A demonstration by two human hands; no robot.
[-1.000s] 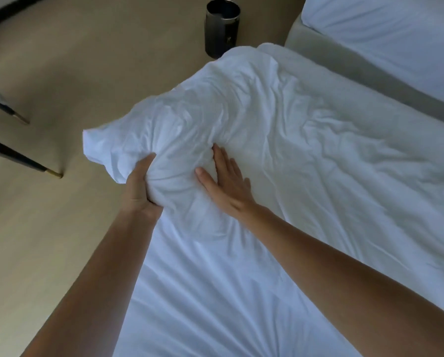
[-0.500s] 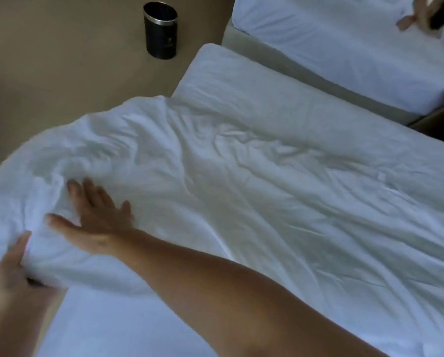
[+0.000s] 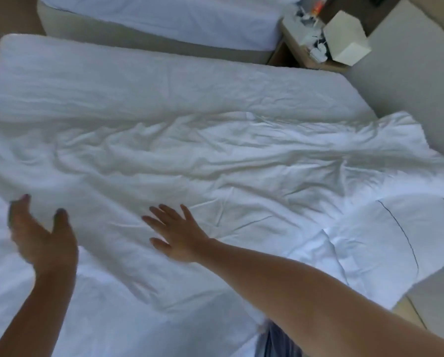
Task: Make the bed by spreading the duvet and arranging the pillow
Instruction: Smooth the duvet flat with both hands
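A crumpled white duvet (image 3: 215,161) lies in a long wrinkled band across the white mattress (image 3: 112,81). Its near edge runs under both hands. My right hand (image 3: 177,233) rests flat on the duvet's near part, fingers spread. My left hand (image 3: 40,235) hovers at the duvet's near-left edge, blurred, palm open and holding nothing. A white pillow (image 3: 385,240) with a thin dark piping line lies at the near right, partly under the duvet's end.
A second bed (image 3: 164,19) with white bedding stands beyond. Between the beds' heads sits a wooden nightstand (image 3: 288,52) with a white box (image 3: 347,39) and small clutter. A pale headboard (image 3: 409,73) rises on the right.
My left hand has let go of the duvet's bunched end and now hangs open. The view has swung right toward the headboard, and my right hand stays flat on the duvet.
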